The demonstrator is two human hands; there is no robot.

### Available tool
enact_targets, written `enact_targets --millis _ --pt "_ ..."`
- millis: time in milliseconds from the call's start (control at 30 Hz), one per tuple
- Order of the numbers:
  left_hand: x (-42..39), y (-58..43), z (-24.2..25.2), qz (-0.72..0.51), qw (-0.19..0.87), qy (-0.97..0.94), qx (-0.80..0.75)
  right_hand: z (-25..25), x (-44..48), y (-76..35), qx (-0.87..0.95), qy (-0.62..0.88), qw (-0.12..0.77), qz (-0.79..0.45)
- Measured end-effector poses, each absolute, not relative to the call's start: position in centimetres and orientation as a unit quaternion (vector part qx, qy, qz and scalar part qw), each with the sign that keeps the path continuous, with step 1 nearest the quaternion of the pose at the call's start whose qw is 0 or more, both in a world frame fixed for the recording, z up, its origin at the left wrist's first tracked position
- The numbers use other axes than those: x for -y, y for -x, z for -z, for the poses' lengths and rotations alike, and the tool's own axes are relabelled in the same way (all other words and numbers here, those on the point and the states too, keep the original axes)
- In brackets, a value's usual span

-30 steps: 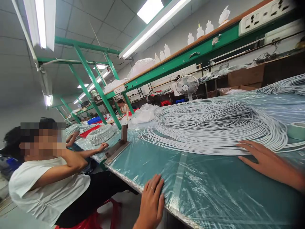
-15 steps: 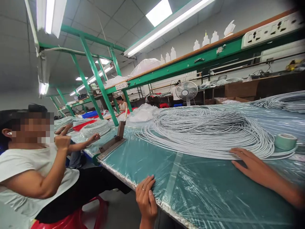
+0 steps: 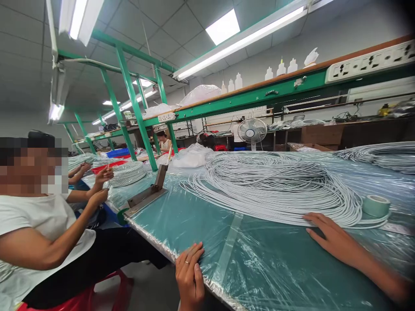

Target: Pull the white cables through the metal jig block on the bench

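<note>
My left hand (image 3: 190, 273) rests on the near edge of the green table (image 3: 259, 259), its fingers stretched out over the plastic film and a ring on one of them. It holds nothing. Farther right, my right hand (image 3: 330, 237) lies flat with its fingers apart, the fingertips touching the front of a big coil of grey cable (image 3: 259, 207). Many loose loops of the cable spread across the table. Just beyond that hand, a roll of green tape (image 3: 376, 205) stands at the coil's right end.
A co-worker (image 3: 42, 224) sits at the left on a red stool. A metal lever cutter (image 3: 151, 192) is fixed at the table's left corner. Behind are another cable coil (image 3: 382, 155), a white plastic bag (image 3: 193, 156), a fan (image 3: 252, 131) and a green shelf (image 3: 246, 101) holding bottles.
The view has turned slightly right. Both my hands keep their places on the table and cable. The co-worker's hands have come down and closer together.
</note>
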State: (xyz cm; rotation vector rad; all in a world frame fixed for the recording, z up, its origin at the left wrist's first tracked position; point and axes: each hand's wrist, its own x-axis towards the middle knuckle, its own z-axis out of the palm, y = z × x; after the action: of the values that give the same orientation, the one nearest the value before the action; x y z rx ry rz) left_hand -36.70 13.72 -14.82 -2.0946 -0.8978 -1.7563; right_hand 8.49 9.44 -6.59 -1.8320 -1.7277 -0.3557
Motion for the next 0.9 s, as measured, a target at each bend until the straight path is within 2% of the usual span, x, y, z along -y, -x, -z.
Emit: enact_targets --millis 133,233,367,500,633,700,900 --pt "-13.4 37.0 14.8 0.589 0.111 0.728 0.333 6.1 -9.1 -8.2 0.666 0.685 0.282 0.092" --pt "-13.1 39.3 12.8 0.571 0.108 0.712 0.394 6.3 -9.2 -8.3 0.663 0.682 0.295 0.091" --pt "-13.3 44.9 6.7 0.548 0.255 0.678 0.418 6.7 -9.4 -8.6 0.661 0.688 0.289 0.086" --pt "-14.2 48.9 0.5 0.403 0.372 0.759 0.350 7.0 -9.7 -9.0 0.657 0.692 0.285 0.088" --pt "-15.6 50.0 -2.0 0.178 0.442 0.857 0.194 7.4 -9.7 -9.1 0.655 0.690 0.295 0.086" --pt "-16.1 50.0 -2.0 0.146 0.434 0.873 0.167 7.4 -9.6 -9.0 0.657 0.689 0.294 0.080" --pt "-14.7 46.6 -1.1 0.200 0.334 0.911 0.134 7.2 -9.4 -8.7 0.668 0.678 0.294 0.084"
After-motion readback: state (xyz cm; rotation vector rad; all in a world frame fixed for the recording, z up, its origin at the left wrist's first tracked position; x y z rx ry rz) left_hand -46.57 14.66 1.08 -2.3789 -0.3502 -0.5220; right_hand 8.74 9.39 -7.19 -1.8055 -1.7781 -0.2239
